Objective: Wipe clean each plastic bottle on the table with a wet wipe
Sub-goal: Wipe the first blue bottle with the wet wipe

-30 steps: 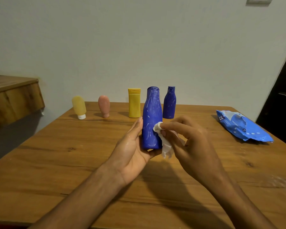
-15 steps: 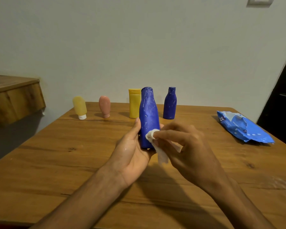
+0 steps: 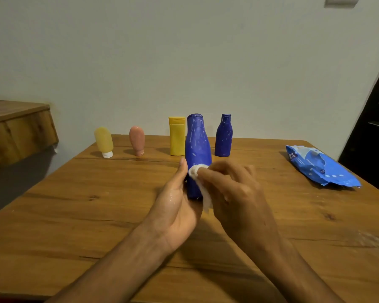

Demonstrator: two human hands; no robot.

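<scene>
A brown wooden plank table [image 3: 74, 215] lies under both hands. Beyond the left hand [image 3: 175, 206] and well off to its left, a wooden ledge [image 3: 15, 132] juts from the wall. A crumpled blue plastic wet-wipe pack [image 3: 319, 169] lies on the table, well apart to the right of the right hand [image 3: 234, 193].

The tall dark-blue plastic bottle [image 3: 197, 147] stands upright between the hands. The left hand grips its lower body, the thumb laid up the bottle's left side and the other fingers hidden behind it. Past the hands, a row stands near the table's far edge: a yellow flat-sided plastic bottle [image 3: 177, 136] just left of the held one, a smaller dark-blue plastic bottle [image 3: 223, 136] to its right, then further left a pink plastic tube [image 3: 137, 139] and a pale yellow plastic tube [image 3: 103, 141], both on their caps.

The right hand's curled fingers pinch a bunched white wet wipe [image 3: 195, 171] and press it against the held bottle's front, close beside the left thumb.
</scene>
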